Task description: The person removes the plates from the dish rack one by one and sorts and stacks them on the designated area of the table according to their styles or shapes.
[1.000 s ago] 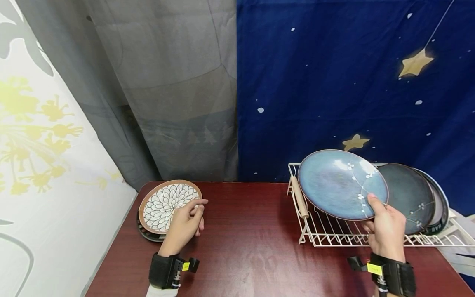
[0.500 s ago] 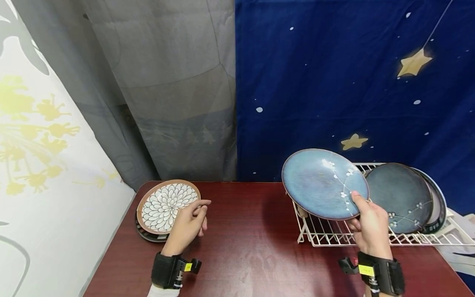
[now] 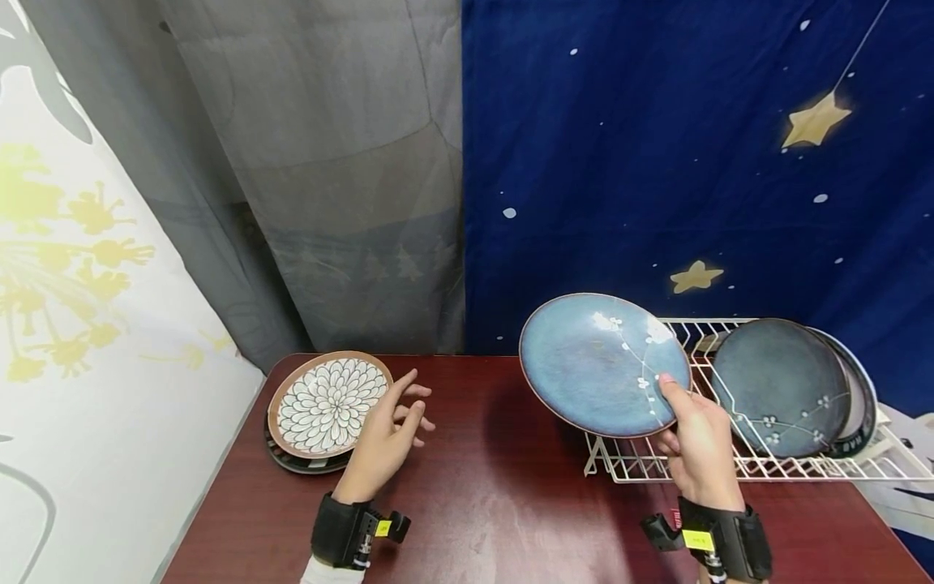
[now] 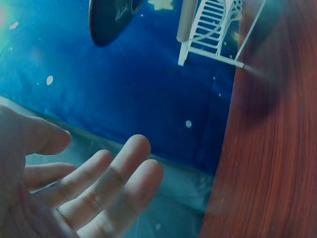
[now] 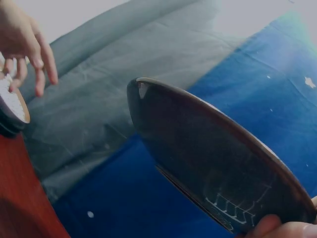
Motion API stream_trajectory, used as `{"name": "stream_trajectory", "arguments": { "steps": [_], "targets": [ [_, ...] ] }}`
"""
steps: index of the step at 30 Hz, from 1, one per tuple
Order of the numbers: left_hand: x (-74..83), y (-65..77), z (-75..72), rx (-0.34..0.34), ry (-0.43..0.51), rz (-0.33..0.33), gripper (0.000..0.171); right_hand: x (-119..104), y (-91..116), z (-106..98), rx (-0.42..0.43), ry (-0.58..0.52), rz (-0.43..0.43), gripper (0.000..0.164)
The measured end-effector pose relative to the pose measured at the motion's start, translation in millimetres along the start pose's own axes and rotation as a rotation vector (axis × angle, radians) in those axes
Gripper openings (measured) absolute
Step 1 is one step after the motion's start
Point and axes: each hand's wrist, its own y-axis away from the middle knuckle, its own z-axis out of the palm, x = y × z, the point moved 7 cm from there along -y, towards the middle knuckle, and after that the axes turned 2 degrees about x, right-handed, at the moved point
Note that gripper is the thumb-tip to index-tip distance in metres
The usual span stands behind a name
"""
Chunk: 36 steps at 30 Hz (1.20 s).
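Observation:
My right hand grips the right edge of a blue plate with white blossoms, thumb on its face and fingers beneath. The plate is tilted in the air, overlapping the left end of a white wire dish rack. Its dark underside fills much of the right wrist view. My left hand is over the table beside a petal-patterned plate with a brown rim, its fingers loosely spread and holding nothing. That plate lies on a darker plate at the table's left.
In the rack stand a dark plate with blossoms and, behind it, a light-centred dish with a dark lettered rim. The reddish-brown table backs onto a grey curtain and a blue starry cloth.
My right hand has carried the blue plate leftward, away from the plates in the rack. The left hand has shifted slightly right and its fingers have spread.

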Motion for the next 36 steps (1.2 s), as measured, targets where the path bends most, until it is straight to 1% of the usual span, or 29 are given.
{"name": "stream_trajectory", "arguments": {
  "steps": [6,11,16,19,22,25,28,33,36],
  "targets": [
    [3.9,0.7,11.2,0.001,0.083,0.014,0.052,7.8,5.6,11.8,-0.002,0.062,0.023,0.026],
    [10.6,2.4,24.9,-0.036,0.18,0.009,0.054,13.0,8.7,21.2,-0.021,0.095,0.043,0.029],
    [30.1,5.0,32.4,-0.084,0.348,0.016,0.053,18.0,11.4,31.5,-0.045,0.136,0.055,0.031],
    [42.1,6.6,34.1,-0.106,0.424,0.017,0.05,22.5,13.9,38.0,-0.069,0.151,0.07,0.033],
    [47.1,7.2,36.1,-0.118,0.46,-0.01,0.047,27.6,16.2,43.5,-0.088,0.174,0.085,0.036],
    [46.6,7.8,38.3,-0.119,0.49,-0.061,0.043,33.1,17.6,48.5,-0.105,0.183,0.099,0.038],
    [44.6,8.2,40.9,-0.122,0.51,-0.093,0.043,38.0,18.9,52.3,-0.114,0.189,0.102,0.038],
    [42.9,8.5,43.8,-0.149,0.501,-0.113,0.042,46.7,21.8,58.4,-0.133,0.194,0.108,0.041],
    [42.8,9.3,42.4,-0.158,0.489,-0.126,0.041,53.0,23.6,63.1,-0.17,0.211,0.116,0.045]
  ]
}}
